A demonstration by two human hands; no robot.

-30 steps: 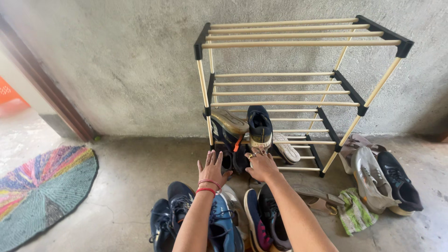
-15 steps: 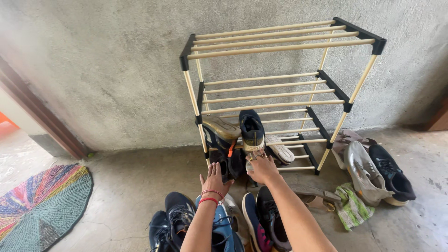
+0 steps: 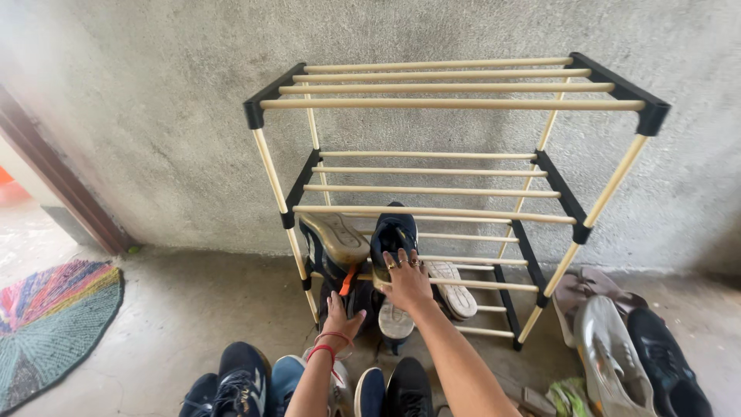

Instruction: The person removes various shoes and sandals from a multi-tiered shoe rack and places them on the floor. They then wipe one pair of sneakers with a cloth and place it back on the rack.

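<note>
A shoe rack (image 3: 455, 103) with pale bars and black corner pieces stands against the concrete wall. My right hand (image 3: 407, 283), with rings on its fingers, grips the heel of a dark navy sneaker (image 3: 392, 230) that lies on a lower tier. To its left a shoe with a tan sole (image 3: 334, 238) lies on its side. A white-soled shoe (image 3: 452, 279) lies to the right. My left hand (image 3: 339, 316), red bands on the wrist, reaches low into the rack, fingers extended against a black shoe (image 3: 356, 297) on the bottom tier.
Several sneakers (image 3: 231, 380) lie on the floor in front of me. A grey sneaker (image 3: 610, 347), a black sneaker (image 3: 668, 364) and a green cloth (image 3: 568, 397) lie right of the rack. A round multicoloured rug (image 3: 48, 324) and a door frame (image 3: 63, 185) are at the left.
The view has come closer to the rack. Both hands have moved forward into its lower tiers, the right staying on the navy sneaker, the left closing its spread fingers toward the black shoe.
</note>
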